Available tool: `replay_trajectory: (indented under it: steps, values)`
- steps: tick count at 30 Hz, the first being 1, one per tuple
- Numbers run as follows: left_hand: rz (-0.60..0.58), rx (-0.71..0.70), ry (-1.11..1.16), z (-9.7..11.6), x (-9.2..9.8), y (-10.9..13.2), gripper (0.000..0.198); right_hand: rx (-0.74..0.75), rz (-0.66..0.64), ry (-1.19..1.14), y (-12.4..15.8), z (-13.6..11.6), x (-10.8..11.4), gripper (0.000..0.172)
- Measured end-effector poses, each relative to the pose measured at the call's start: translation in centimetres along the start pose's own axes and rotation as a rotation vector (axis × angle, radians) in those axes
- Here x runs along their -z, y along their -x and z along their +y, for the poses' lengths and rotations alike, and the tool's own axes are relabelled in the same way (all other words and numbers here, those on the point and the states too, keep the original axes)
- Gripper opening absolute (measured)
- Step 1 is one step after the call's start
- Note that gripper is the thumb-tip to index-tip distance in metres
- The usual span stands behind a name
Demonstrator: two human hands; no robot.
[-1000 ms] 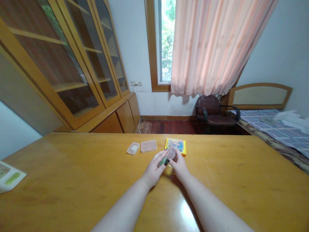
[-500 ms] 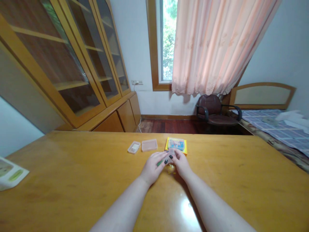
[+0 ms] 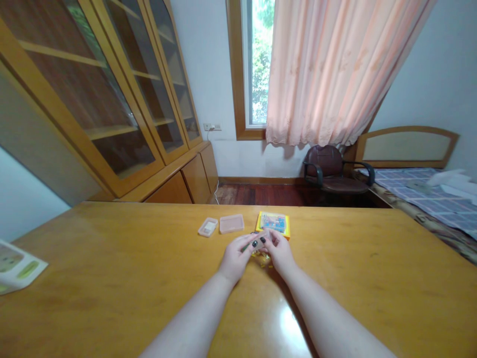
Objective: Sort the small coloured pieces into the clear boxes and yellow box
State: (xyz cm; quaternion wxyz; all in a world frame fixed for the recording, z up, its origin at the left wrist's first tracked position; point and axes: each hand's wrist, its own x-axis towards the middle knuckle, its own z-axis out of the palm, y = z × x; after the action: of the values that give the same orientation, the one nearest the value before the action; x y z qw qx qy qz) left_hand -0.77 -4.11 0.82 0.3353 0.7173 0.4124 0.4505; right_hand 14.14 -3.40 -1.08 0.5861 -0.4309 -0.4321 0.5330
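My left hand and my right hand meet over the middle of the table. Between their thumbs and fingers they pinch a small, flat greyish piece; its exact kind is too small to make out. A bit of green shows by the left fingers. Small shiny yellow pieces lie on the tabletop just below the hands, partly covered by them. Right behind the fingers is a yellow box with a blue picture on top.
Two shallow translucent plastic trays, a small one with something pale inside and a larger one, sit left of the yellow box on the wooden table. A white and green object stands at the left edge. Beyond is an armchair.
The hands stay in place, with the fingers shifting slightly around the greyish piece. More of the yellow pieces shows beneath them.
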Motion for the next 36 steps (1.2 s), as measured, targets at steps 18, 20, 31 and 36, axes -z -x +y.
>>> replay_trajectory:
  steps: [18, 20, 31, 36]
  values:
    - [0.001, -0.019, -0.084, -0.1, 0.3, 0.2, 0.027, 0.074, 0.031, 0.121, -0.1, 0.5, 0.3, 0.047]
    - [0.013, -0.004, -0.073, 0.0, 0.2, 0.1, 0.027, 0.066, 0.024, 0.122, -0.1, 0.5, 0.3, 0.045]
    - [0.004, 0.096, 0.008, 0.3, 0.0, 0.0, 0.029, 0.038, 0.047, 0.170, 0.1, -0.1, -0.1, 0.040]
    - [0.006, 0.095, -0.013, 0.4, 0.0, 0.1, 0.028, 0.026, 0.064, 0.167, 0.3, -0.5, -0.3, 0.040]
